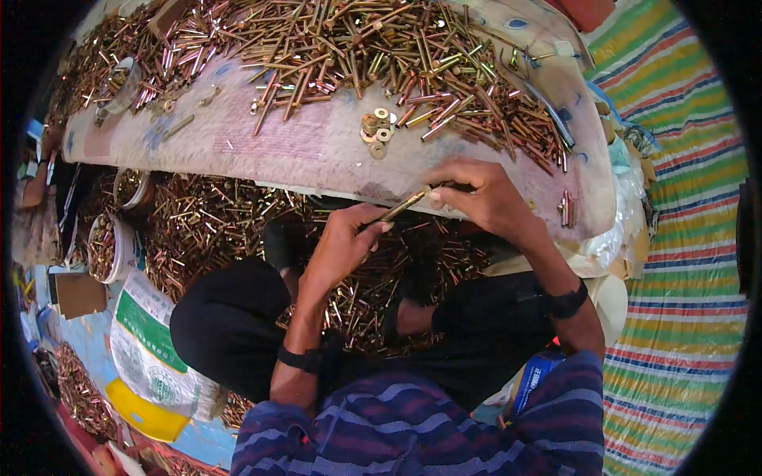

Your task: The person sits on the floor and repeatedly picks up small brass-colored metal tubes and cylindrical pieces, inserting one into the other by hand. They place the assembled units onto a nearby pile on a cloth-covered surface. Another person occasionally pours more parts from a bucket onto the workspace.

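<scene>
Over the near edge of the padded table, my left hand [349,242] pinches one end of a slim brass-coloured bolt [403,206], which slants up to the right. At the upper end of the bolt, the thumb and fingers of my right hand [480,194] are closed together. Whether a small part such as a nut sits between those right fingertips is too small to tell. Just beyond my hands lies a little pile of round washers [377,131] on the stained cloth. Past them spreads a large heap of similar metal bolts [357,44].
More loose bolts [206,230] lie below the table around my legs. White buckets [123,250] of small metal parts stand at the left, near a printed sack [151,341]. A few bolts [566,209] rest at the table's right end, beside a striped sheet [675,262].
</scene>
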Motion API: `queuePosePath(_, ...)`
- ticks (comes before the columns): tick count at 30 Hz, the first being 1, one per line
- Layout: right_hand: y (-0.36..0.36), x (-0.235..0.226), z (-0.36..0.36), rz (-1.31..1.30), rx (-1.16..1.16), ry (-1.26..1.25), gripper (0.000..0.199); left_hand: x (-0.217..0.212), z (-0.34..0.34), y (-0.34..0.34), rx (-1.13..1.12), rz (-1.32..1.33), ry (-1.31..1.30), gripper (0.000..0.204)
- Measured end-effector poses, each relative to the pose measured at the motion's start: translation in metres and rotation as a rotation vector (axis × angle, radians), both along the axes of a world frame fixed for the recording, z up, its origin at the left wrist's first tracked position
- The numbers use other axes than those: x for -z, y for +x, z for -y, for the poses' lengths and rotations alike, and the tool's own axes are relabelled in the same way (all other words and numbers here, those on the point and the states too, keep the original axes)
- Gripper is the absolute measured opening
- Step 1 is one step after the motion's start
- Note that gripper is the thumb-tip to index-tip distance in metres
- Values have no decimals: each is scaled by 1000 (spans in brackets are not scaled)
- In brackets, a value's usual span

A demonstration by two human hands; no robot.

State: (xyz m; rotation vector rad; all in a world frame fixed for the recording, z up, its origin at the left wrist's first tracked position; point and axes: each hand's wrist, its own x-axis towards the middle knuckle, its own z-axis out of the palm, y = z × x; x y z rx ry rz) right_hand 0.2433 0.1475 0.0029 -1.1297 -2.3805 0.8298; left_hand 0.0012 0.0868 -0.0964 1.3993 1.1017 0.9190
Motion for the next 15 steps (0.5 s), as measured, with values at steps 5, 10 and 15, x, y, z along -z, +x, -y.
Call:
queuePosePath(5,-1,5,6,-14,16,18,16,6,-1,-3,16,-68,129,23)
queuePosePath(10,1,7,13,81,52,-43,21,0,0,-3,62,-107,109,21)
queuePosePath(15,0,7,16,101,11,86,33,-5,0,-3,83,-119,101,21)
